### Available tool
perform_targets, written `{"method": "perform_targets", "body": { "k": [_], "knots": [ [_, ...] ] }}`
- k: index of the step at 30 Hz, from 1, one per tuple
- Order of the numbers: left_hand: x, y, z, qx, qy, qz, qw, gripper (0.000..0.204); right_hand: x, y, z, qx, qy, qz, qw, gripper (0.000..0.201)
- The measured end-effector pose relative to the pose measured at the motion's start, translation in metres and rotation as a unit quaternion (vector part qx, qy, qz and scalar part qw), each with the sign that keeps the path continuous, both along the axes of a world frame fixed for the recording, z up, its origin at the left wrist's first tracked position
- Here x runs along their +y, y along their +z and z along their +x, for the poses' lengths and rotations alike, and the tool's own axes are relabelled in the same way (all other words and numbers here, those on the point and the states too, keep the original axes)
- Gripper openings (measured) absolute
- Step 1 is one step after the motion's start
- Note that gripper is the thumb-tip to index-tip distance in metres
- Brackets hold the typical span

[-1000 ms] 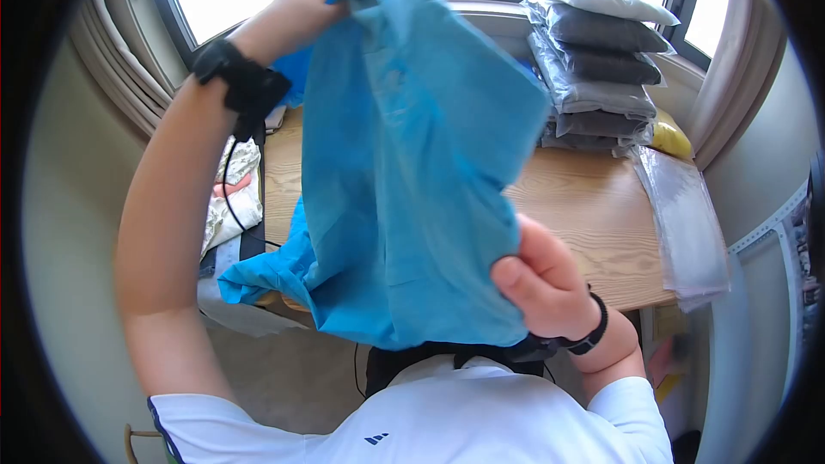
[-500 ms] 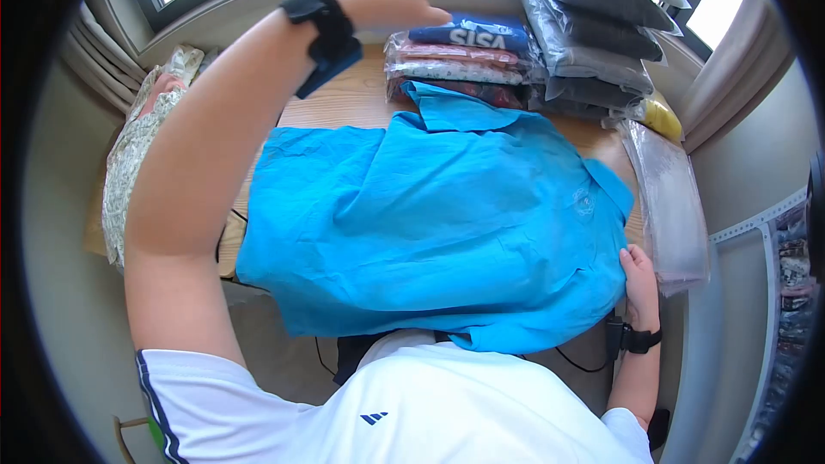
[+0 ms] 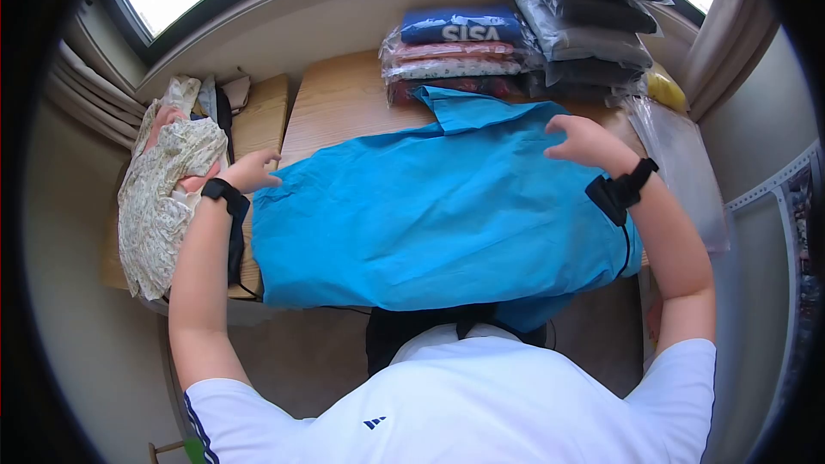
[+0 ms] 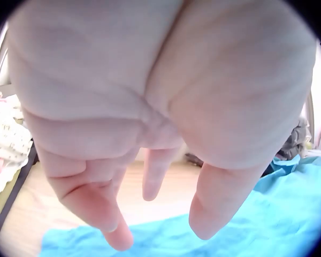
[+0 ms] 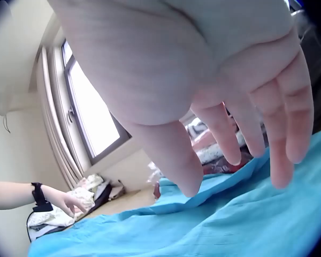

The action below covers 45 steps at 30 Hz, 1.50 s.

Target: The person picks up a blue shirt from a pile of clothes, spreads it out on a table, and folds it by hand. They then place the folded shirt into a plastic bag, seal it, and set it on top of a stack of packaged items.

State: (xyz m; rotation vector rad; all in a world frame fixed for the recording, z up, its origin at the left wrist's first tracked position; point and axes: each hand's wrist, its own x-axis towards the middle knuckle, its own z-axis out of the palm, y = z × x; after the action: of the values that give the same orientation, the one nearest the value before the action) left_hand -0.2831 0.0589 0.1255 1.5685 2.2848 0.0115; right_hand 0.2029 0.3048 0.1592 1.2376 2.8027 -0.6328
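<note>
A bright blue shirt (image 3: pixel 430 206) lies spread sideways across the wooden table, one sleeve (image 3: pixel 481 112) pointing to the back and its near edge hanging over the front. My left hand (image 3: pixel 251 172) is at the shirt's left end, near its far corner. In the left wrist view that hand (image 4: pixel 150 107) has its fingers apart with nothing in them, above blue cloth (image 4: pixel 289 214). Over the right part of the shirt hovers my right hand (image 3: pixel 593 143). The right wrist view has its loosely bent fingers (image 5: pixel 281 155) above the cloth, holding nothing.
Bagged folded clothes (image 3: pixel 455 60) sit at the back, beside a taller stack of bagged dark garments (image 3: pixel 593 34). Clear plastic bags (image 3: pixel 683 163) lie along the right edge, near a yellow item (image 3: pixel 663 90). Patterned cloth (image 3: pixel 176 180) is heaped at left.
The shirt, first held up in both hands, has come down flat onto the table. My left hand has lowered to its left end; my right hand has left the right edge and moved inward.
</note>
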Motion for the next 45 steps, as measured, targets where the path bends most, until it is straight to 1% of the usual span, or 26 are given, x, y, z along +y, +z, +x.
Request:
{"method": "perform_targets", "body": {
  "k": [2,4,7,8,11,14,15,17,18,19,21,23,25,27,29,31,33,34,35,37,38,41,42,43,44,45],
  "knots": [
    [-0.007,-0.033,-0.017,-0.022,-0.021,0.051,0.998,0.059,0.031,-0.037,-0.032,0.013,0.050,0.086,0.995,0.047],
    [-0.013,-0.044,-0.016,-0.034,0.006,0.078,0.996,0.059,0.058,-0.079,-0.057,0.092,0.118,0.195,0.969,0.041],
    [-0.016,-0.062,-0.009,-0.007,0.025,0.136,0.990,0.058,0.059,-0.089,-0.080,0.008,-0.003,0.214,0.977,0.030],
    [-0.018,-0.069,-0.010,-0.008,0.023,0.165,0.986,0.060,0.063,-0.093,-0.082,0.009,-0.002,0.219,0.976,0.030],
    [-0.020,-0.077,-0.009,-0.031,0.034,0.214,0.976,0.049,0.075,-0.111,-0.076,0.079,-0.059,0.182,0.978,0.027],
    [-0.017,-0.083,-0.018,-0.044,0.020,0.164,0.985,0.030,0.093,-0.118,-0.060,0.126,-0.056,0.169,0.976,0.026],
    [-0.015,-0.083,-0.019,-0.047,0.020,0.160,0.986,0.030,0.096,-0.110,-0.058,0.196,-0.101,0.124,0.967,0.026],
    [-0.013,-0.079,-0.022,-0.082,0.053,0.241,0.966,0.016,0.090,-0.085,-0.054,0.322,-0.156,0.051,0.933,0.025],
    [-0.009,-0.054,-0.005,-0.154,0.135,0.234,0.950,0.010,0.094,-0.080,-0.056,0.439,-0.169,-0.046,0.881,0.022],
    [-0.005,-0.048,-0.008,-0.155,0.138,0.230,0.951,0.010,0.097,-0.074,-0.051,0.487,-0.172,-0.059,0.854,0.022],
    [0.004,-0.038,-0.016,-0.050,0.105,0.347,0.931,0.007,0.098,-0.057,-0.052,0.579,-0.175,-0.074,0.793,0.022],
    [0.018,-0.025,-0.022,0.010,0.086,0.402,0.911,0.006,0.102,-0.045,-0.054,0.543,-0.201,0.042,0.814,0.023],
    [0.035,-0.010,-0.028,0.040,0.087,0.413,0.906,0.006,0.089,-0.023,-0.066,0.529,-0.228,0.084,0.813,0.024],
    [0.052,-0.002,-0.039,0.087,0.115,0.476,0.867,0.008,0.087,-0.020,-0.079,0.513,-0.254,0.128,0.810,0.025],
    [0.066,0.002,-0.050,0.120,0.120,0.485,0.858,0.010,0.092,-0.024,-0.093,0.535,-0.215,0.264,0.773,0.027],
    [0.073,-0.003,-0.060,0.154,0.126,0.497,0.845,0.012,0.090,-0.028,-0.104,0.540,-0.184,0.247,0.784,0.030],
    [0.078,-0.021,-0.069,0.162,0.159,0.397,0.889,0.015,0.097,-0.050,-0.115,0.502,-0.122,0.269,0.813,0.033],
    [0.079,-0.032,-0.074,0.152,0.167,0.349,0.909,0.018,0.105,-0.062,-0.116,0.465,-0.104,0.227,0.849,0.041],
    [0.076,-0.029,-0.062,0.096,0.182,0.264,0.942,0.025,0.106,-0.066,-0.118,0.465,-0.104,0.227,0.849,0.041],
    [0.070,-0.046,-0.060,0.057,0.113,0.293,0.948,0.035,0.102,-0.073,-0.121,0.382,-0.132,0.204,0.892,0.047],
    [0.068,-0.047,-0.058,0.056,0.114,0.290,0.948,0.035,0.103,-0.078,-0.119,0.349,-0.115,0.264,0.892,0.059],
    [0.060,-0.043,-0.048,0.037,0.084,0.284,0.954,0.039,0.077,-0.050,-0.119,0.280,-0.069,0.291,0.912,0.063],
    [0.058,-0.039,-0.045,0.023,0.087,0.273,0.958,0.038,0.080,-0.050,-0.122,0.270,-0.036,0.362,0.891,0.052],
    [0.056,-0.033,-0.042,0.011,0.089,0.263,0.961,0.036,0.081,-0.042,-0.125,0.270,-0.036,0.362,0.892,0.052],
    [0.054,-0.028,-0.040,0.012,0.089,0.263,0.961,0.036,0.078,-0.024,-0.129,0.298,-0.100,0.150,0.937,0.042],
    [0.051,-0.024,-0.038,-0.016,0.091,0.265,0.960,0.035,0.080,-0.012,-0.135,0.310,-0.159,-0.070,0.935,0.033]
  ]
}}
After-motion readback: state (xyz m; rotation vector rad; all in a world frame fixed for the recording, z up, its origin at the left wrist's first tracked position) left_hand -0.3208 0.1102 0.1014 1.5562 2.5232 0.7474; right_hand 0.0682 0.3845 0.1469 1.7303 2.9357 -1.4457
